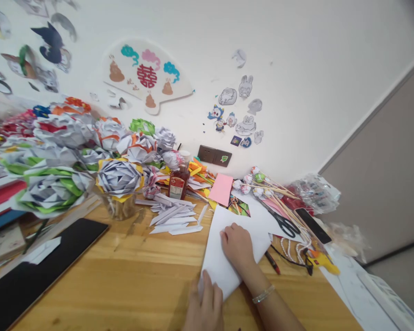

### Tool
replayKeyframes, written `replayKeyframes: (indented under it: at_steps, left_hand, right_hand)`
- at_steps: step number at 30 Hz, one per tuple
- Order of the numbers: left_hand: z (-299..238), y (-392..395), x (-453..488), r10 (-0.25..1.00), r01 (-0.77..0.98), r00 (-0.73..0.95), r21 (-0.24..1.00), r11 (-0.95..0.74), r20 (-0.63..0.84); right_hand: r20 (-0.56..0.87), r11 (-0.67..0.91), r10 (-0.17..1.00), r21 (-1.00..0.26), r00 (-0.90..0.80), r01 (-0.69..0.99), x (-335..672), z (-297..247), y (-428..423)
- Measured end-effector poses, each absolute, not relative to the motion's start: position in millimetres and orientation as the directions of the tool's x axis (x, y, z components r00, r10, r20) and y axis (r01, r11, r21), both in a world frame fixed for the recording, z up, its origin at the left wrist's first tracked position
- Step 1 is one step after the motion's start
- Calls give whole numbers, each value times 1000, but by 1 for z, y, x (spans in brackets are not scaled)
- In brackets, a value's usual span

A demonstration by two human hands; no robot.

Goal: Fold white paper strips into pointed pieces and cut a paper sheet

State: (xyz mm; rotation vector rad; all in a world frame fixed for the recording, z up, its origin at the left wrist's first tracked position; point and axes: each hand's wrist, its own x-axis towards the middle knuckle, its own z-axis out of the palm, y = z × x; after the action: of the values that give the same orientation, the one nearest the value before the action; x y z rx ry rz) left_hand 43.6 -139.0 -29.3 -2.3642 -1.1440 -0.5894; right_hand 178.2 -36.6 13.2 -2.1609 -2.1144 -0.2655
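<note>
A white sheet of paper (224, 230) lies folded on the wooden table (131, 276) in front of me. My right hand (238, 246) rests on the middle of the sheet, fingers curled down and pressing the paper flat. My left hand (204, 305) lies on the sheet's near corner with its fingers laid flat on it. A thin bracelet sits on my right wrist.
Folded white paper strips (174, 216) lie beyond the sheet. Large paper flowers (119, 177) crowd the back left, beside a red bottle (178, 183). Black scissors (285, 224), a phone (312, 225), sticks with small flowers and a yellow glue gun (322, 261) lie at right. A black board (37, 269) sits at left.
</note>
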Motion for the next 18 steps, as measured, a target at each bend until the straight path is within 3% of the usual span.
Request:
replayKeyframes:
  at_steps: [5,9,14,18]
  left_hand:
    - [-20,-119,38,563,689,691,-177,-703,453]
    - [-19,-112,33,602,623,767,-35,-781,223]
    - [-17,-104,34,502,492,848,101,-865,167]
    - [-14,-102,38,560,545,825,157,-823,71]
  right_hand:
    - [213,-21,977,43,12,999,178,12,-37]
    - [230,-21,973,34,13,999,177,11,-37]
    - [247,-10,969,21,4,1000,178,9,-35]
    - [277,1,961,22,-7,1000,180,7,-34]
